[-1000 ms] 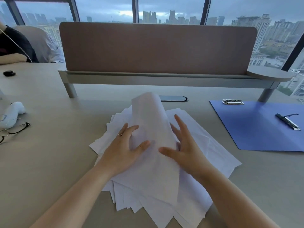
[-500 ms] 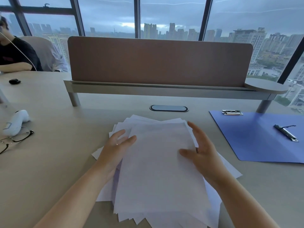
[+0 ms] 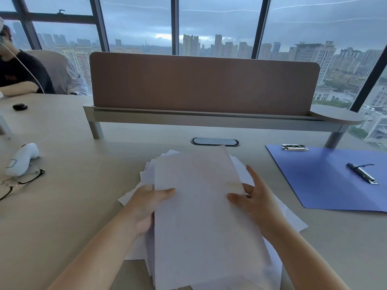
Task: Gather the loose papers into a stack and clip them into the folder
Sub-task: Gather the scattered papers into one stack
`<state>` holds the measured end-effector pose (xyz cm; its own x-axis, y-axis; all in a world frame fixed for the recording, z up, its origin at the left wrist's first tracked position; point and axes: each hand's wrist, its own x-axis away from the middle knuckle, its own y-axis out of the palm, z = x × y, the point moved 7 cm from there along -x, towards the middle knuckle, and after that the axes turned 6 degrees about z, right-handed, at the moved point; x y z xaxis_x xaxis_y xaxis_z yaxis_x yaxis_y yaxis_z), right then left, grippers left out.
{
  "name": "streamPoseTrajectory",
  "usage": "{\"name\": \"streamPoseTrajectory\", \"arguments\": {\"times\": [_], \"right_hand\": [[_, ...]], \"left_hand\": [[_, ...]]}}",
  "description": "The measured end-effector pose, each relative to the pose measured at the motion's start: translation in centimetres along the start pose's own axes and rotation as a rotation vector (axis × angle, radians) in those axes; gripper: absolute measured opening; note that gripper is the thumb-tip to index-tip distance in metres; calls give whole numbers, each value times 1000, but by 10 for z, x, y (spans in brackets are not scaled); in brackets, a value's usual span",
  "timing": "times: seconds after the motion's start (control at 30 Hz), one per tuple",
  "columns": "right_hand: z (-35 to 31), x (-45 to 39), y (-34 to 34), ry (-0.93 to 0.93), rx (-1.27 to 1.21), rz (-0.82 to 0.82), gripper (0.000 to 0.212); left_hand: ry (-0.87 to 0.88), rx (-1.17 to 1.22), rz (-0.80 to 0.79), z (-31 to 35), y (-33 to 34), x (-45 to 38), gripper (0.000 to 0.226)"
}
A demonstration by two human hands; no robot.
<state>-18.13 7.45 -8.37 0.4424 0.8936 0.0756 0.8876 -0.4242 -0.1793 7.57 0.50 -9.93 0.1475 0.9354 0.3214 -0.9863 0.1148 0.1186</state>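
Note:
A bundle of white papers [image 3: 201,210] is lifted slightly off the desk in front of me, its sheets roughly squared. My left hand [image 3: 146,204] grips its left edge, thumb on top. My right hand [image 3: 251,197] holds the right edge, thumb on top and fingers spread behind. A few stray sheets [image 3: 293,218] still fan out underneath on both sides. The open blue folder [image 3: 326,181] lies flat at the right, with a metal clip [image 3: 362,173] on its face and a second clip [image 3: 294,147] at its top left corner.
A brown divider screen on a raised shelf [image 3: 205,118] crosses the desk behind the papers, with a cable grommet [image 3: 215,141] below it. Glasses [image 3: 21,181] and a white device [image 3: 23,158] lie at the left. A seated person [image 3: 18,74] is at the far left.
The papers went from a spread fan with one curled sheet to a gathered bundle. Both hands moved from pressing on top to gripping the bundle's side edges and lifting it.

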Motion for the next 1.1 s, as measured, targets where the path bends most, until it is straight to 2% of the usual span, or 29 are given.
{"name": "streamPoseTrajectory", "arguments": {"times": [0.07,0.13,0.17,0.2,0.23,0.3,0.37,0.47,0.57,0.6,0.67,0.73,0.77,0.83,0.9,0.93,1.1], "right_hand": [[-4,-3,0,-91,92,7,75],[-6,-8,-8,-188,282,92,49],[-7,-10,-14,-217,403,143,43],[-7,-11,-19,-223,526,177,45],[-5,-12,-23,-206,646,182,55],[3,-13,-22,-147,854,107,88],[6,-11,-14,-133,1004,1,114],[1,-12,-7,-155,1124,-38,127],[-6,-16,-5,-148,1178,-27,130],[-7,-17,-5,-135,1178,-30,130],[-8,-19,-6,-106,1159,-33,126],[-9,-21,-10,-83,1097,-20,114],[-10,-21,-13,-85,1066,-7,103],[-15,-23,-20,-136,1012,49,64],[-18,-26,-28,-186,861,110,21],[-17,-27,-32,-186,743,121,8],[-3,-24,-35,27,118,116,11]], "left_hand": [[94,-132,49,3,-4,0,20],[232,-289,230,13,-14,-2,22],[271,-314,333,18,-20,0,20],[281,-249,396,21,-26,-1,15],[261,-126,418,23,-30,-1,7],[161,123,393,20,-32,1,14],[42,250,308,13,-30,1,16],[-116,354,93,6,-19,-1,25],[-69,300,120,6,-24,-6,26],[-32,285,141,6,-26,-7,29],[3,292,173,2,-28,-11,48],[-2,317,187,-1,-28,-14,51],[-18,357,187,-1,-27,-14,47],[-48,412,176,1,-26,-15,33],[-48,328,151,3,-24,-14,28],[-32,293,153,2,-25,-15,29],[150,237,318,5,-30,-17,31]]}}
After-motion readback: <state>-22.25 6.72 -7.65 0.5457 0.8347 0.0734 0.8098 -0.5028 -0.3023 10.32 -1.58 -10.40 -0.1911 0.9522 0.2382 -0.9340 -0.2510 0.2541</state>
